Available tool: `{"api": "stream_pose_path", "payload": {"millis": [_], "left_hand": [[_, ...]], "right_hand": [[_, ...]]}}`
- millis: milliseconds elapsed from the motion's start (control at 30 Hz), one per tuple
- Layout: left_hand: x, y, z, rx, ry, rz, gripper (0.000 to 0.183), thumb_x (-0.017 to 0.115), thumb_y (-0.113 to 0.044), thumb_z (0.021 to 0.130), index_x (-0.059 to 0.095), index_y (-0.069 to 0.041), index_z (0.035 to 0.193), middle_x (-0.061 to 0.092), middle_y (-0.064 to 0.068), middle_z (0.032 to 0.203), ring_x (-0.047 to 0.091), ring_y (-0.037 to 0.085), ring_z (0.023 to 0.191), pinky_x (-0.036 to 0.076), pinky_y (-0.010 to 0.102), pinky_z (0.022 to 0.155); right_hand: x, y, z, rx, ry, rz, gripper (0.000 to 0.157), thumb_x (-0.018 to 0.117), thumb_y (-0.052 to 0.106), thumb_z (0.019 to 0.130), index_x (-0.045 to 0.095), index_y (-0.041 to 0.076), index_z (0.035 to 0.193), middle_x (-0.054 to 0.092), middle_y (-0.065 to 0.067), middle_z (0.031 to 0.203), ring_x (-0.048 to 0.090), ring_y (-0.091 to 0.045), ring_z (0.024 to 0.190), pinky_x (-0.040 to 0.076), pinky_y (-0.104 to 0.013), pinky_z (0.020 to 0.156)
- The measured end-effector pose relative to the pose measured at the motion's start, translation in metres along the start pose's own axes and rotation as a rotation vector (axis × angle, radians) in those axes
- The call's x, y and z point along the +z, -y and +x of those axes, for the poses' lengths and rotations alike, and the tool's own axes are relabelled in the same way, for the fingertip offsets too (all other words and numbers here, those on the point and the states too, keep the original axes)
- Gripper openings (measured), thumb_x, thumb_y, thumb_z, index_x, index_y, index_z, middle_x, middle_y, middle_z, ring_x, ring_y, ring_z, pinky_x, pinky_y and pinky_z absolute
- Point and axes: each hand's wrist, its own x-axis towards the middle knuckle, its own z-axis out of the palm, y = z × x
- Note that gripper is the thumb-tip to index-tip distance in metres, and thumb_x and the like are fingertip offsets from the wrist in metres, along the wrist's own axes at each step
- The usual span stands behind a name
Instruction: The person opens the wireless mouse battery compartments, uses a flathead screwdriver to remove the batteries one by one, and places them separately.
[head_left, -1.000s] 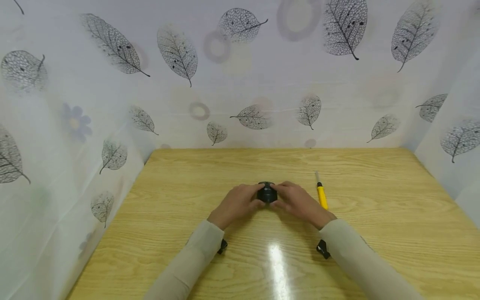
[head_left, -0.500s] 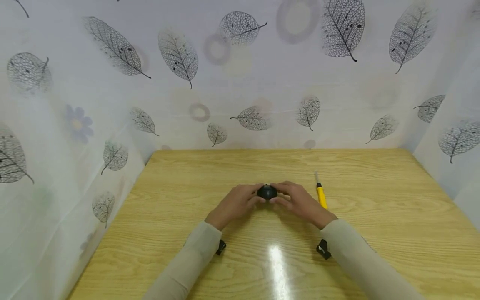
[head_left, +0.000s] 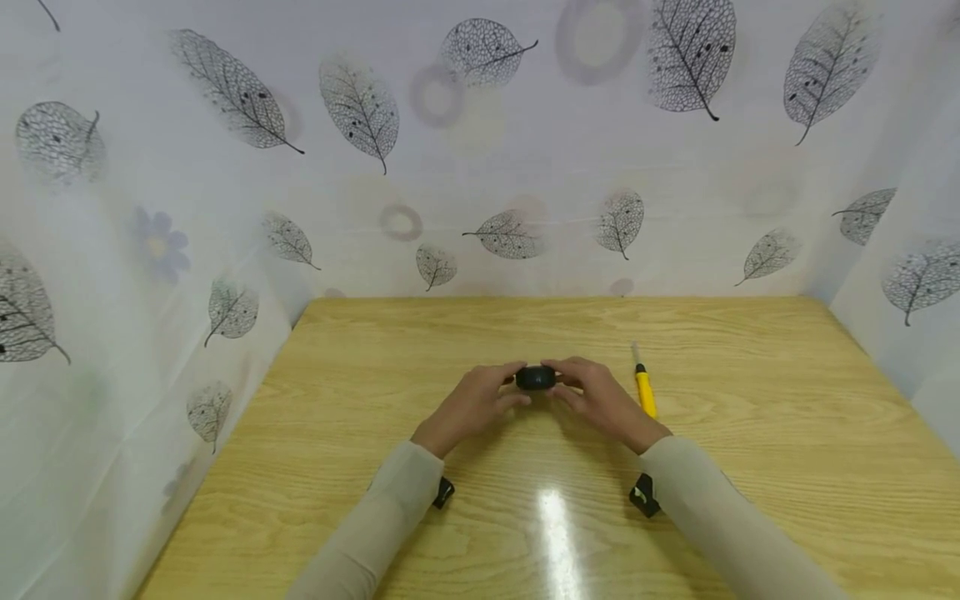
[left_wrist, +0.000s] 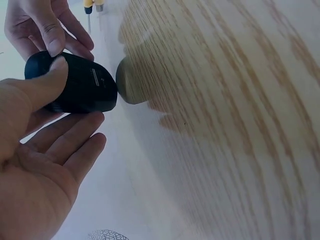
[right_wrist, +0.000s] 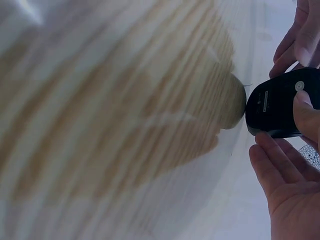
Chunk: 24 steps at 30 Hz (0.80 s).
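A black computer mouse [head_left: 536,378] stands on end between both hands, over the middle of the table. My left hand [head_left: 480,402] holds its left side. In the left wrist view the left thumb [left_wrist: 57,75] lies on the face of the mouse [left_wrist: 87,85], with fingers behind it. On the other side my right hand [head_left: 596,402] grips it. In the right wrist view, the right thumb [right_wrist: 306,112] presses on the mouse's flat face [right_wrist: 275,105], close to a small round spot and a pale printed mark. The lower end meets its reflection on the glossy tabletop.
A screwdriver [head_left: 646,393] with a yellow handle lies right of the right hand, its shaft pointing away. The wood-grain table [head_left: 375,342] ends at a white leaf-patterned curtain [head_left: 480,150]. Small black devices [head_left: 444,493] are worn at both wrists.
The mouse has tilted between the hands, so the head view shows a flatter, wider outline of it than a second ago. Both hands keep hold and have shifted only slightly. The screwdriver stays put.
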Motion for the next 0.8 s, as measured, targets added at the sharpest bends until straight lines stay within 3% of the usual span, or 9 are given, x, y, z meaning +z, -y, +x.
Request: {"api": "stream_pose_path", "payload": {"millis": [267,500,800], "left_hand": [[-0.0005,0.0014,0.0008,0.025,-0.064,-0.019,0.046,0.066,-0.023,0.099,0.058,-0.010,0.143,0.061,0.007,0.139,0.060,0.020,0.125,0.052,0.035,0.105],[-0.0012,0.0014,0.0018,0.016,-0.066,-0.109,0.043,0.064,-0.022,0.100,0.060,-0.011,0.141,0.064,0.006,0.136,0.062,0.018,0.123,0.053,0.033,0.104],[0.0001,0.0038,0.0061,-0.019,-0.096,-0.212,0.038,0.063,-0.022,0.101,0.063,-0.011,0.137,0.066,0.008,0.132,0.068,0.019,0.112,0.056,0.026,0.096]], "right_hand": [[-0.0005,0.0003,0.0014,-0.037,-0.025,-0.025,0.042,0.065,0.000,0.097,0.058,-0.005,0.139,0.066,-0.018,0.123,0.066,-0.031,0.113,0.060,-0.038,0.092],[-0.0012,0.0021,0.0039,-0.048,-0.033,-0.018,0.037,0.064,0.006,0.099,0.062,0.002,0.136,0.067,-0.016,0.126,0.067,-0.029,0.113,0.059,-0.040,0.093],[-0.0007,0.0042,0.0054,-0.022,-0.035,0.015,0.037,0.060,0.011,0.103,0.060,-0.001,0.138,0.065,-0.020,0.129,0.067,-0.029,0.113,0.059,-0.041,0.093]]}}
